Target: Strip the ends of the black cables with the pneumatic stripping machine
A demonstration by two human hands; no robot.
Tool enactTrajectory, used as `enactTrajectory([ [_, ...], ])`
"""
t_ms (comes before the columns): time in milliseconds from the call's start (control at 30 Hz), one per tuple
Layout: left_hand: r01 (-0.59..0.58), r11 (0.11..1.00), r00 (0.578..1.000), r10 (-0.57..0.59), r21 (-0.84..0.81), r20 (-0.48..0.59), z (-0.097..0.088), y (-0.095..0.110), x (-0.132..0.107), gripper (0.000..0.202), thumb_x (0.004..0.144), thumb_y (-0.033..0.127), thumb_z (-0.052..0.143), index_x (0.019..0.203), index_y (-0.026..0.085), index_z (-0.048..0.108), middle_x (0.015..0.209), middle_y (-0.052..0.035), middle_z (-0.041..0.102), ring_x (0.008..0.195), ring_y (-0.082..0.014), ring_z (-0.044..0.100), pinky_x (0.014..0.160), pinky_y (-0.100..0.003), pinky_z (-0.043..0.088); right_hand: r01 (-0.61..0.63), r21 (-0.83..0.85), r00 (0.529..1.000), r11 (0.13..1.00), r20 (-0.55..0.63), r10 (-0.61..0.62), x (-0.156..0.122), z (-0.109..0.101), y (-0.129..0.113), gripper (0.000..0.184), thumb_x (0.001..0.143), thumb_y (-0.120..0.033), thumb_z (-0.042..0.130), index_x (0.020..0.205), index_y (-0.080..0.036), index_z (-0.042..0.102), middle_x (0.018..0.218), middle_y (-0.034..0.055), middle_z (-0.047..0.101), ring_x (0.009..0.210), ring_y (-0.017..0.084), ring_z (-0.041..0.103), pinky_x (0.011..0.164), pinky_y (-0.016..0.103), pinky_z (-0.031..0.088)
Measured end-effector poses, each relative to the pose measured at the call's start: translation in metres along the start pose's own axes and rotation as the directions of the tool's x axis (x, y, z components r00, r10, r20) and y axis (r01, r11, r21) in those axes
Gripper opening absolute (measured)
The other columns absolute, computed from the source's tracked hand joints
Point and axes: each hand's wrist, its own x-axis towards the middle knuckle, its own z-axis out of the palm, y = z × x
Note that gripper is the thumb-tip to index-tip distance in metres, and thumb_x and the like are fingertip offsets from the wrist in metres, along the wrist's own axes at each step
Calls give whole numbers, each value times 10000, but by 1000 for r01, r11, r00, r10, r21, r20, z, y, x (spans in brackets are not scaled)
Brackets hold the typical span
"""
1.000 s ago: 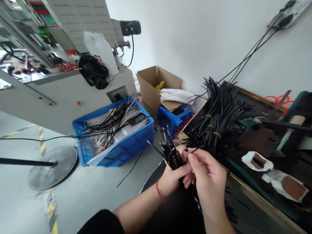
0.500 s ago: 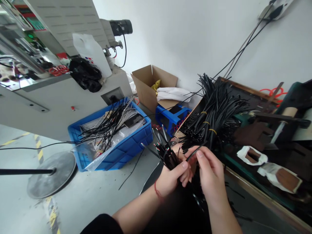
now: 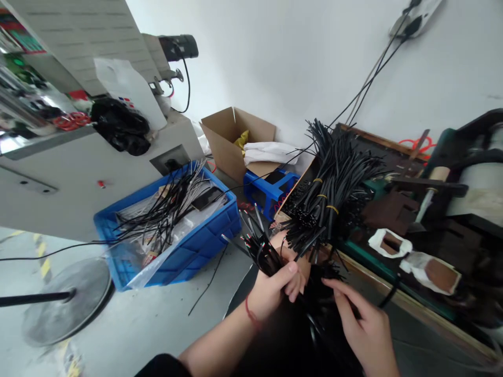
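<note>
I see my left hand [image 3: 281,285] clenched around a handful of short black cables [image 3: 264,252], thumb pressed over them, the stripped ends with red, green and white cores fanning up and to the left above the fist. A red string circles that wrist. My right hand [image 3: 363,327] sits lower and to the right, palm down, fingers stretched toward the dark loose wires below the left fist; its fingertips [image 3: 329,283] touch black strands there, but I cannot tell whether they are pinching one or just resting on them. Just behind both hands, a large bundle of black cables [image 3: 334,183] bound with yellow bands lies on the workbench [image 3: 412,309], its cut ends pointing toward my left hand and nearly reaching it. On the floor to the left stands a blue plastic crate [image 3: 188,251] with more loose black wires and plastic bags in it, and behind it an open cardboard box [image 3: 230,144] against the white wall, beside a small blue stool [image 3: 271,186]
</note>
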Motion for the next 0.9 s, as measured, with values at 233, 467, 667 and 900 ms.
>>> enactTrajectory([
  [233,-23,999,999,22,29,32,0,1,1,264,1002,409,723,925,207,570,483,137,393,382,-68,388,566,-243,487,-306,168,934,937,245,261,-20,10,43,393,976,-553,620,1130,-292,871,1181,73,861,1167,308,801,1016,349,641],
  [467,-26,999,999,25,20,24,-1,-1,0,253,1001,396,722,941,212,560,476,143,396,375,-66,379,569,-246,490,-564,680,773,468,236,589,-8,24,60,412,584,-564,958,799,-229,851,899,99,860,854,295,812,770,338,675],
  [667,-18,1000,1000,18,26,-1,0,0,-1,264,995,411,723,944,212,557,475,142,389,377,-71,365,564,-250,480,-427,383,901,819,99,423,-2,8,45,389,831,-592,797,913,-217,854,955,102,857,892,311,821,799,354,675],
  [900,-23,1000,1000,23,13,17,-2,-1,2,241,1010,395,707,943,219,557,474,140,400,368,-75,375,567,-253,481,74,176,992,982,90,-91,8,-14,-33,190,1035,-320,635,1028,-286,823,1099,63,831,1004,232,813,888,268,656],
])
